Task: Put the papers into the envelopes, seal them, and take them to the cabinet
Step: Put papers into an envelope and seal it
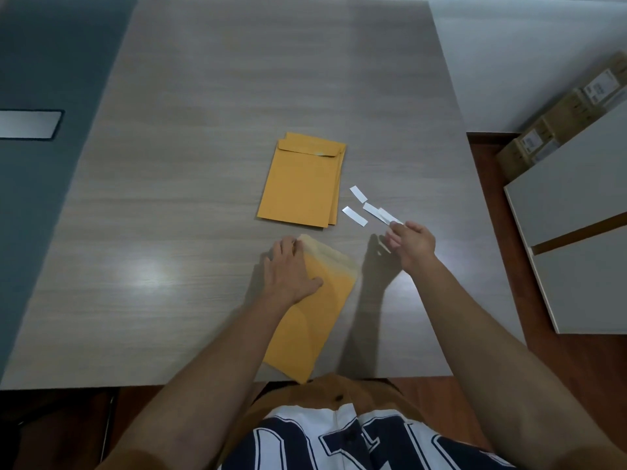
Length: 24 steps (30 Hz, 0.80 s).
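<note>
Envelope: lies tilted on the near part of the table, its near corner over the table edge.

Left hand: flat on the envelope's far half. Fingers straight and close together, tips at the far left corner, thumb spread to the right on the paper.

Right hand: raised just right of the envelope, not touching it. Thumb and fingertips pinch one end of a white strip; the other fingers are loosely curled.

Loose strips: three, white, on the table beside the held one.

Stack: brown envelopes, flaps at the far end, beyond the left hand and just left of the strips.

Surface: grey wood-grain table with glare patches. Red-brown floor to the right, with a white cabinet and cardboard boxes behind it.

Unclear: the envelope's far end is pale and blurred, so I cannot tell how the flap lies. Number in the stack not countable.
</note>
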Each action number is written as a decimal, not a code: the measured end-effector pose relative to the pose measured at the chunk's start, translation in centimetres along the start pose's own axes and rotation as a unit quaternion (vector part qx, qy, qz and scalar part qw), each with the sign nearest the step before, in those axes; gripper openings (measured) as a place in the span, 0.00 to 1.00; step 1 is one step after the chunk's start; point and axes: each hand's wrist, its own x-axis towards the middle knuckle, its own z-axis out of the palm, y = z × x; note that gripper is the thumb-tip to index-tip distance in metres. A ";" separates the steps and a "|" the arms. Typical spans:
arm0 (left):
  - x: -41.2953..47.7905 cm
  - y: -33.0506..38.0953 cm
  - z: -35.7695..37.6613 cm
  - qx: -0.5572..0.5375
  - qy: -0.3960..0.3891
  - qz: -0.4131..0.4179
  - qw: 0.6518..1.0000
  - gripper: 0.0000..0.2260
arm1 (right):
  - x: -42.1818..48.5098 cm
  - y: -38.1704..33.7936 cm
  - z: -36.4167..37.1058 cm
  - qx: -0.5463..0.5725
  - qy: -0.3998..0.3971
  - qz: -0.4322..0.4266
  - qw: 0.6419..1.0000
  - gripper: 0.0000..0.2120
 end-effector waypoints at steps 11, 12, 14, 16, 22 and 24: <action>-2.3 -1.6 0.8 -0.083 0.021 -0.029 0.996 0.37 | -3.8 6.4 -0.9 -0.559 -0.162 -0.250 0.774 0.48; -2.4 -1.8 0.7 -0.078 0.018 -0.026 0.996 0.39 | -4.1 6.7 -0.8 -0.592 -0.180 -0.273 0.737 0.49; -2.7 -2.2 0.6 -0.061 0.013 -0.021 0.998 0.42 | -4.7 7.0 -0.6 -0.645 -0.199 -0.304 0.672 0.50; -3.0 -2.5 0.4 -0.052 0.014 -0.005 0.999 0.45 | -5.2 7.3 -0.4 -0.683 -0.205 -0.312 0.628 0.51; -3.6 -2.7 0.6 0.008 0.033 0.065 0.997 0.47 | -6.1 7.4 0.3 -0.710 -0.189 -0.362 0.574 0.44; -4.0 -2.9 0.9 0.023 0.059 0.080 0.995 0.40 | -6.6 7.6 0.0 -0.708 -0.180 -0.399 0.555 0.37</action>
